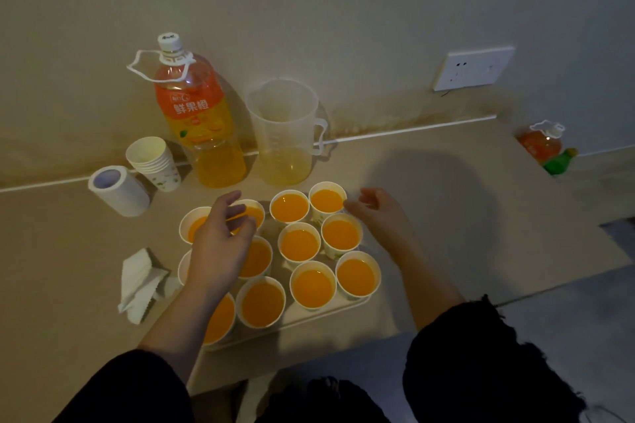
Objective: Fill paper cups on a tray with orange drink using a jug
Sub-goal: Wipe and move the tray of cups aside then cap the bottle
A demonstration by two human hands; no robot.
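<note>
Found at the far left of the frame a roll of tape lying on the tabletop, and just beside it a stack of spare cups, empty. Noted below them a folded napkin, close to the left side of the tray.

Saw next a large bottle of orange drink, capped, upright near the wall, partly full.

Saw the left hand hovering over the upper-left cups, with the grip apart, fingers loosely bent and holding nothing. Could not tell if the fingertips touched a rim.

Found in the middle the jug, upright on the tabletop just behind the tray, touched by neither hand, with only a shallow pale rest at the bottom.

Counted about twelve paper cups packed closely on the tray, orange nearly to the brim in every cup with a visible inside. Could not check well two cups at the left, half hidden under the left hand and forearm.

Saw the right hand just beside the upper-right cup, grip likewise apart and empty. Contact with the rim not certain.

Noted farther right a wall socket and, at the right edge, a second bottle, well apart from the work.

Judged the pouring as finished or almost, and the step in hand as checking or straightening the cups. For the next move, probably needed first to confirm the hidden left cups. In case of a low one, needed to refill the jug from the bottle, because of the little left in it.
</note>
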